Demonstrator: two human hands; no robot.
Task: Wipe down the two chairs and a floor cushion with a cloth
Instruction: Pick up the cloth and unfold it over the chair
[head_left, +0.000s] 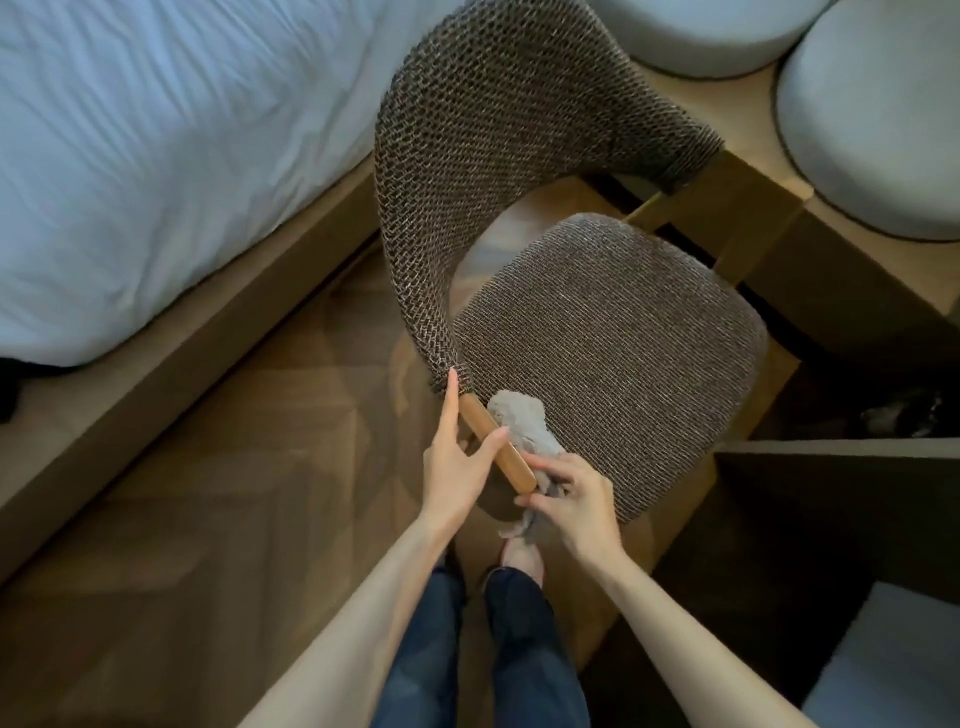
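A chair (613, 353) with a brown woven seat and a curved woven backrest (467, 130) stands on the wooden floor in front of me. The backrest ends in a bare wooden armrest tip (496, 452). My left hand (457, 457) holds that wooden tip from the left, index finger stretched up along it. My right hand (571, 499) grips a crumpled grey cloth (519, 421) pressed against the inner side of the armrest tip, at the seat's near-left corner.
A bed with white bedding (156, 156) on a wooden frame lies to the left. Two round pale cushions (872, 135) sit at the top right. A dark wooden table leg and frame (779, 244) stand right of the chair. My legs and a foot are below.
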